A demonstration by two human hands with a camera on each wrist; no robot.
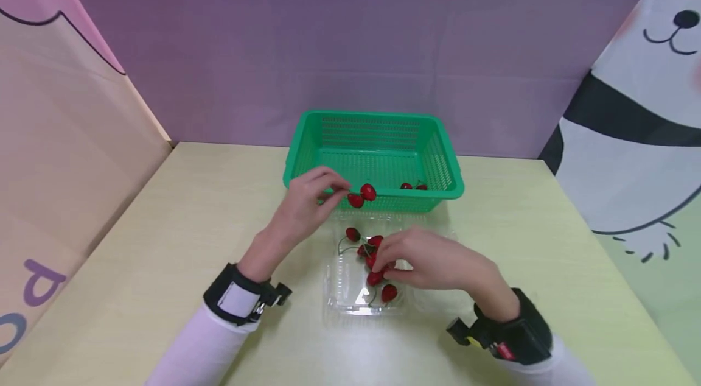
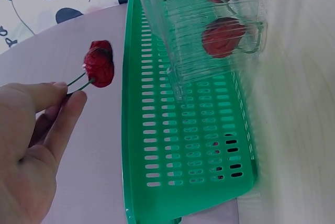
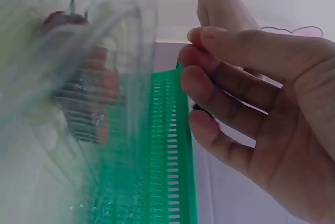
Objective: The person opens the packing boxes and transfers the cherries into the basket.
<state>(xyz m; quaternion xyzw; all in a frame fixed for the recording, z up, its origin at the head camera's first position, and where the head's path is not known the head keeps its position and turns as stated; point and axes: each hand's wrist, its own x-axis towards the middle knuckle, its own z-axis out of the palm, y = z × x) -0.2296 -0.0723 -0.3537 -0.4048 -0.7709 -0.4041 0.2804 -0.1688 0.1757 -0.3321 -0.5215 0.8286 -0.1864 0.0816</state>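
Observation:
My left hand (image 1: 306, 204) pinches the green stems of two red cherries (image 2: 99, 64) between thumb and fingertips. The pair hangs at the near rim of a green plastic basket (image 1: 378, 114). Below it on the table lies a clear plastic box (image 1: 347, 298) holding several stemmed cherries (image 1: 389, 293). Over the right side of that box, my right hand (image 1: 432, 259) reaches down, its loosely bent fingertips right at the cherries. Nothing shows between its fingers (image 3: 204, 85) in the right wrist view. Two cherries (image 1: 406, 185) show inside the basket at its near right.
The pale wooden table (image 1: 263, 191) carries the basket just behind the box. A purple cloth wall (image 1: 350, 27) rises at the back, and printed panels stand left and right, one with a panda (image 1: 630, 130).

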